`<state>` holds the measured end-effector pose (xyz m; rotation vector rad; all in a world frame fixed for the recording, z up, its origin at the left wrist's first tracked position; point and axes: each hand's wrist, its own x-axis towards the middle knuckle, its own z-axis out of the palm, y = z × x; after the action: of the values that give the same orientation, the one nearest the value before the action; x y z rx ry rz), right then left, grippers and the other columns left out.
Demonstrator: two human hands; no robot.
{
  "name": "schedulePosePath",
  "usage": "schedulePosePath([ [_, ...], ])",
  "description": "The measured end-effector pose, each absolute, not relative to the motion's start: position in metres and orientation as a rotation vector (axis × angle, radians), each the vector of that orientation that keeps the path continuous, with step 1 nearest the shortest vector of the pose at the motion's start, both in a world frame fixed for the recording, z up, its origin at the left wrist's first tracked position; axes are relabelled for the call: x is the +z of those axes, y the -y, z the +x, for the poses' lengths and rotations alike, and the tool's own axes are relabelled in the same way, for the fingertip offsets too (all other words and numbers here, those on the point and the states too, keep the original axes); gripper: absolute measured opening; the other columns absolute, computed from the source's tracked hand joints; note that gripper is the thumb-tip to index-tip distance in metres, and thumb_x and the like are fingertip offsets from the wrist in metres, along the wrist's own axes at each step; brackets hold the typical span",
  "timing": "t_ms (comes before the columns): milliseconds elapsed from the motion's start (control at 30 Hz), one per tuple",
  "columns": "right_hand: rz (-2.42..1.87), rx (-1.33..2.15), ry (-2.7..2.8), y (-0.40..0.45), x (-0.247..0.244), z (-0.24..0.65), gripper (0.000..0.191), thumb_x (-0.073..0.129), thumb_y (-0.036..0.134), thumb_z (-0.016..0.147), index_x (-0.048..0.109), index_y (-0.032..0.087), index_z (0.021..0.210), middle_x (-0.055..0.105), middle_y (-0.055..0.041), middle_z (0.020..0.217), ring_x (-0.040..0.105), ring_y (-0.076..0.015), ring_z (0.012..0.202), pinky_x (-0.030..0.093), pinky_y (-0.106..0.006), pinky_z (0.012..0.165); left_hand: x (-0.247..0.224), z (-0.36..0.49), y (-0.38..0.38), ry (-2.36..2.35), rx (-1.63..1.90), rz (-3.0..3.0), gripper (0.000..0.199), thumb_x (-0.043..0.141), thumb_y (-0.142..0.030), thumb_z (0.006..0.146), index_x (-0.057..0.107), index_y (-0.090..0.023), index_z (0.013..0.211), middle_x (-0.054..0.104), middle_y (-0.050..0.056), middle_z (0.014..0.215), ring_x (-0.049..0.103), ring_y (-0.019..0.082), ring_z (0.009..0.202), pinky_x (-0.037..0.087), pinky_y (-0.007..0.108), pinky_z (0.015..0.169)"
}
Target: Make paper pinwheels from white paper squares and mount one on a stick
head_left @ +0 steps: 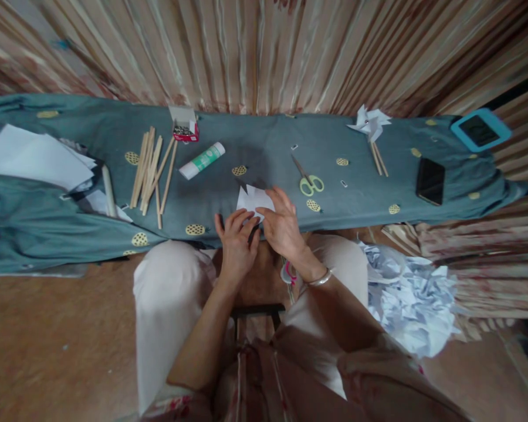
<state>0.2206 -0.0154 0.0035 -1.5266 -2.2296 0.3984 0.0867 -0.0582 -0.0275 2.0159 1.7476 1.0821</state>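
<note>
A small white piece of paper [248, 201] with a notch or slit at its upper left lies at the front of the cloth-covered table. My left hand [237, 240] has its fingers bent at the paper's lower edge, thumb close beside them. My right hand [284, 225] grips the paper's right side, its fingers along that edge and the thumb over the lower part. Part of the paper is hidden under my fingers. To the right of it lie scissors [308, 177] with green handles, beyond my right hand. A glue stick [202, 160] rests behind and left of the paper.
Several wooden sticks [147, 170] and an open red box of small metal pieces [185, 131] lie left. White sheets [35, 155] are far left. Right are a paper pinwheel [370, 123], a phone [430, 181] and a blue-framed device [481, 129]. A bag of paper pieces [416, 296] stands below.
</note>
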Motion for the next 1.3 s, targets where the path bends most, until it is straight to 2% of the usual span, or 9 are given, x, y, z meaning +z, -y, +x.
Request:
schedulePosePath([
  [267, -1.511, 0.373, 2.245, 0.008, 0.0, 0.219, 0.035, 0.041, 0.01, 0.092, 0.074, 0.017, 0.101, 0.054, -0.012, 0.147, 0.033, -0.0281, 0.148, 0.035, -0.049, 0.117, -0.028, 0.087, 0.06, -1.742, 1.124, 2.024, 0.023, 0.055, -0.027, 0.095, 0.068, -0.024, 0.114, 0.069, 0.006, 0.125, 0.055, 0.026, 0.128, 0.014, 0.058, 0.123],
  [367, -1.513, 0.401, 2.082, -0.007, -0.001, 0.228, 0.041, 0.039, 0.008, 0.09, 0.072, 0.018, 0.113, 0.057, -0.0105, 0.144, 0.046, -0.0238, 0.139, 0.039, -0.042, 0.117, -0.023, 0.081, 0.063, -1.745, 1.156, 2.055, 0.022, 0.054, -0.028, 0.096, 0.068, -0.024, 0.113, 0.069, 0.007, 0.125, 0.055, 0.026, 0.127, 0.016, 0.058, 0.122],
  [467, -1.609, 0.401, 1.986, -0.024, -0.002, 0.234, 0.041, 0.041, 0.014, 0.092, 0.067, 0.012, 0.125, 0.057, -0.0156, 0.143, 0.055, -0.027, 0.131, 0.041, -0.042, 0.115, -0.017, 0.074, 0.067, -1.75, 1.139, 2.064, 0.022, 0.054, -0.029, 0.096, 0.068, -0.025, 0.113, 0.068, 0.007, 0.125, 0.055, 0.026, 0.127, 0.018, 0.057, 0.121],
  [533, -1.654, 0.398, 1.998, -0.033, -0.003, 0.235, 0.035, 0.05, 0.02, 0.091, 0.07, 0.01, 0.119, 0.06, -0.0184, 0.139, 0.056, -0.0307, 0.129, 0.041, -0.045, 0.115, -0.015, 0.07, 0.07, -1.753, 1.119, 2.054, 0.024, 0.054, -0.029, 0.096, 0.068, -0.026, 0.115, 0.068, 0.007, 0.126, 0.055, 0.026, 0.127, 0.02, 0.057, 0.12],
  [667, -1.642, 0.405, 2.055, -0.041, -0.006, 0.232, 0.029, 0.056, 0.024, 0.09, 0.074, 0.013, 0.11, 0.064, -0.0165, 0.134, 0.058, -0.0306, 0.126, 0.042, -0.046, 0.113, -0.014, 0.065, 0.077, -1.756, 1.112, 2.061, 0.025, 0.055, -0.029, 0.095, 0.067, -0.025, 0.117, 0.067, 0.009, 0.127, 0.056, 0.027, 0.125, 0.027, 0.056, 0.118],
  [900, -1.546, 0.481, 2.065, -0.044, -0.005, 0.245, 0.035, 0.049, 0.008, 0.08, 0.074, 0.021, 0.1, 0.07, -0.0083, 0.126, 0.061, -0.025, 0.124, 0.045, -0.042, 0.111, -0.012, 0.065, 0.074, -1.756, 1.079, 2.065, 0.025, 0.055, -0.028, 0.094, 0.068, -0.024, 0.116, 0.068, 0.008, 0.125, 0.056, 0.026, 0.125, 0.031, 0.055, 0.117],
  [1033, -1.511, 0.489, 2.075, -0.04, -0.002, 0.249, 0.03, 0.049, 0.013, 0.085, 0.074, 0.02, 0.1, 0.072, -0.0104, 0.121, 0.064, -0.0254, 0.121, 0.047, -0.041, 0.108, -0.002, 0.067, 0.067, -1.714, 1.177, 2.079, 0.023, 0.056, -0.027, 0.095, 0.069, -0.023, 0.114, 0.068, 0.009, 0.123, 0.057, 0.026, 0.123, 0.036, 0.053, 0.115],
  [1167, -1.494, 0.48, 2.059, -0.037, -0.002, 0.246, 0.027, 0.05, 0.016, 0.088, 0.073, 0.016, 0.1, 0.072, -0.0145, 0.12, 0.065, -0.0274, 0.119, 0.047, -0.042, 0.106, 0.013, 0.049, 0.049, -1.71, 1.306, 2.083, 0.024, 0.058, -0.031, 0.095, 0.069, -0.02, 0.113, 0.068, 0.01, 0.121, 0.058, 0.025, 0.12, 0.045, 0.045, 0.108],
  [1300, -1.442, 0.483, 2.031, -0.037, -0.003, 0.24, 0.028, 0.048, 0.018, 0.09, 0.073, 0.016, 0.103, 0.071, -0.0155, 0.122, 0.065, -0.0282, 0.118, 0.047, -0.045, 0.106, 0.022, 0.002, 0.007, -1.864, 1.29, 2.033, 0.037, 0.063, -0.03, 0.089, 0.064, -0.017, 0.124, 0.065, 0.013, 0.127, 0.058, 0.026, 0.122, 0.045, 0.044, 0.109],
])
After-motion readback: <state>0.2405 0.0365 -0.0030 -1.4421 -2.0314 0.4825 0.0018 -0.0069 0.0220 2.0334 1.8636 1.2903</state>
